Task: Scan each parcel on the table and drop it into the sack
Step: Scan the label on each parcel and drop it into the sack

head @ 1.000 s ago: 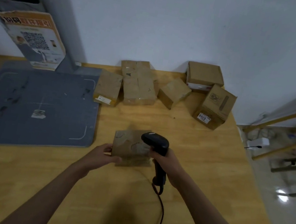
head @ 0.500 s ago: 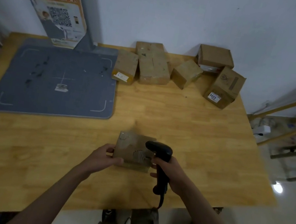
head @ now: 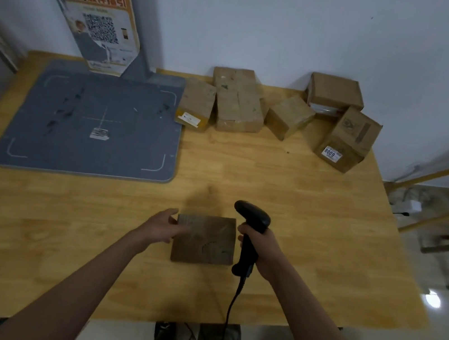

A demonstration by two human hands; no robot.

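Observation:
A small brown cardboard parcel sits near the front middle of the wooden table. My left hand holds its left edge, thumb on top. My right hand grips the handle of a black handheld scanner, just right of the parcel, its cable hanging off the table's front edge. Several more cardboard parcels stand in a row along the back wall, one with a white "8009" label. No sack is in view.
A grey scanning mat with a grey post and a QR poster covers the table's left rear. Wooden rails and a white power strip lie on the floor to the right. My legs show below the front edge.
The parcel has gone from tilted up toward the scanner to lying flat on the table. The scanner has moved off it to its right. The view has pulled back.

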